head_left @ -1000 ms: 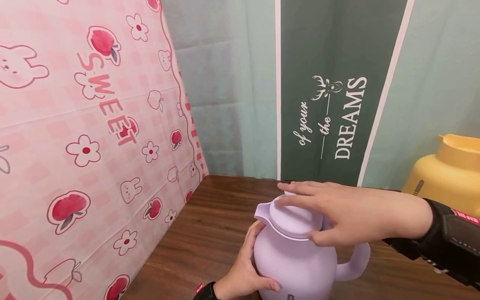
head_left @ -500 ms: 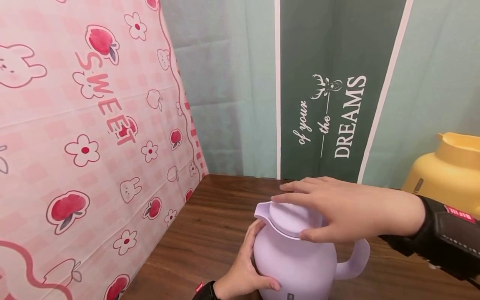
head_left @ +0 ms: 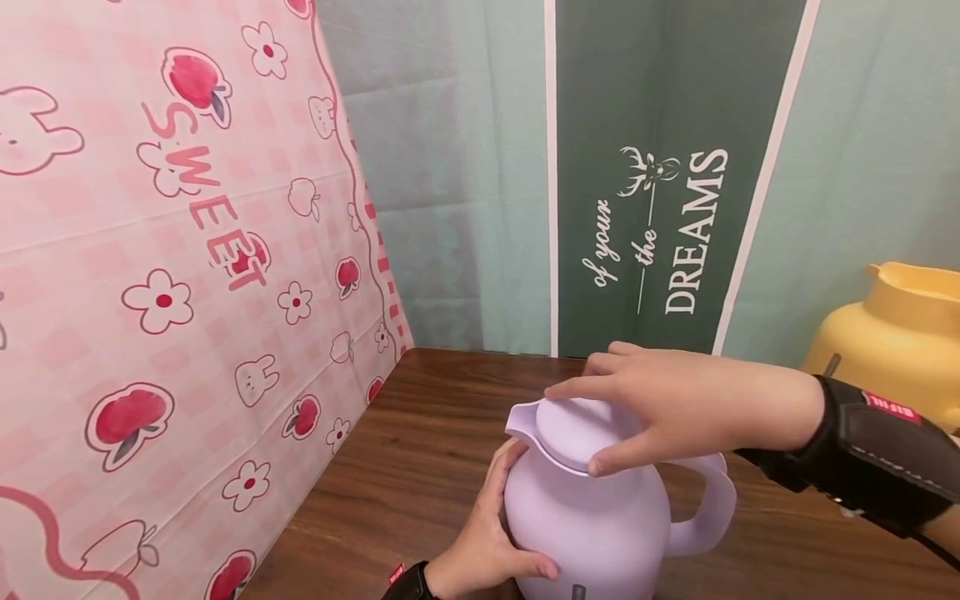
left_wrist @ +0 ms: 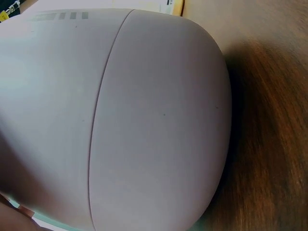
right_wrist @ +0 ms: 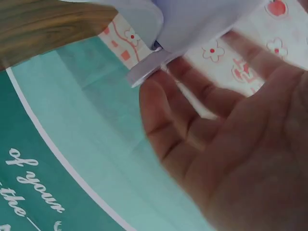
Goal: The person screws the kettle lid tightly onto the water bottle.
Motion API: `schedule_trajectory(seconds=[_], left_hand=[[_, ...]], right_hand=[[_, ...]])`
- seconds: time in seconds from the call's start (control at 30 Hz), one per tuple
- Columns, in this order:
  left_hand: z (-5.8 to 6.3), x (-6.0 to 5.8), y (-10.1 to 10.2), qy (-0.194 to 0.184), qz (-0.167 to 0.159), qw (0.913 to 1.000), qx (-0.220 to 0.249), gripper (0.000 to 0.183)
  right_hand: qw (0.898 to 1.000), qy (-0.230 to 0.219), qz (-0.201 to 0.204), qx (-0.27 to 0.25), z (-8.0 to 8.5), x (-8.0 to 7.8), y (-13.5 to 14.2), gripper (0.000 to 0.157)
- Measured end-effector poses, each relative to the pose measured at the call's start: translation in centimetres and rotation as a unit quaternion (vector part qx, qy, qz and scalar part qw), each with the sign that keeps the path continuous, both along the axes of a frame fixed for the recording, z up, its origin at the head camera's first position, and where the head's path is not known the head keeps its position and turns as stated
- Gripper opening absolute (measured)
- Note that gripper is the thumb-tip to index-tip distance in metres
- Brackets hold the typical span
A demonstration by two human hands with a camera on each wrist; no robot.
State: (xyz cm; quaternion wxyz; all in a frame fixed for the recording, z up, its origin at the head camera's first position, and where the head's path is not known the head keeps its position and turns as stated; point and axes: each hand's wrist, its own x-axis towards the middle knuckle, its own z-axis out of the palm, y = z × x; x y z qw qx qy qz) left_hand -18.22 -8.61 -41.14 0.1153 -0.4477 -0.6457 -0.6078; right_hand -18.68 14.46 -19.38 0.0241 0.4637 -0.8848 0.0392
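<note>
Left hand [head_left: 487, 533] curled round body of lilac round-bellied jug [head_left: 588, 533]; right hand [head_left: 660, 400] gripping smooth lilac lid [head_left: 573, 429] by edges. Jug between hands, upright on dark wood-grain worktop [head_left: 390, 450]. Step seemingly lid work; next move calls for firm left bracing.

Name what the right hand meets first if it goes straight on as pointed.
The right hand would first meet the purple lid its fingers curl over; beyond, perhaps the pink cloth, though depth is unclear.
</note>
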Motion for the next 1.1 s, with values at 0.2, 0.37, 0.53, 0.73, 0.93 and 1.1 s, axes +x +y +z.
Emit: schedule_trajectory(seconds=[0.2,0.37,0.53,0.73,0.93,1.1], left_hand=[[-0.1,0.0,0.0,0.0,0.002,1.0,-0.001,0.107],[-0.1,-0.1,0.0,0.003,-0.002,1.0,0.001,0.107],[-0.1,-0.1,0.0,-0.003,-0.002,1.0,0.0,0.107],[0.0,-0.1,0.0,0.001,0.006,0.9999,-0.009,0.107],[-0.1,-0.1,-0.1,-0.008,0.003,0.9999,-0.008,0.107],[-0.1,-0.1,-0.1,-0.001,0.005,1.0,-0.006,0.107]], right_hand=[[0.998,0.018,-0.05,0.024,0.0,0.5,-0.5,0.076],[0.996,-0.06,-0.057,0.043,0.6,0.5,-0.4,0.075],[0.996,-0.072,-0.046,0.041,0.7,0.4,-0.4,0.074],[0.996,-0.076,-0.034,0.036,0.8,0.4,-0.2,0.07],[0.996,-0.083,-0.028,0.034,0.9,0.2,0.0,0.068],[0.996,-0.078,-0.02,0.03,0.7,0.2,0.1,0.068]])
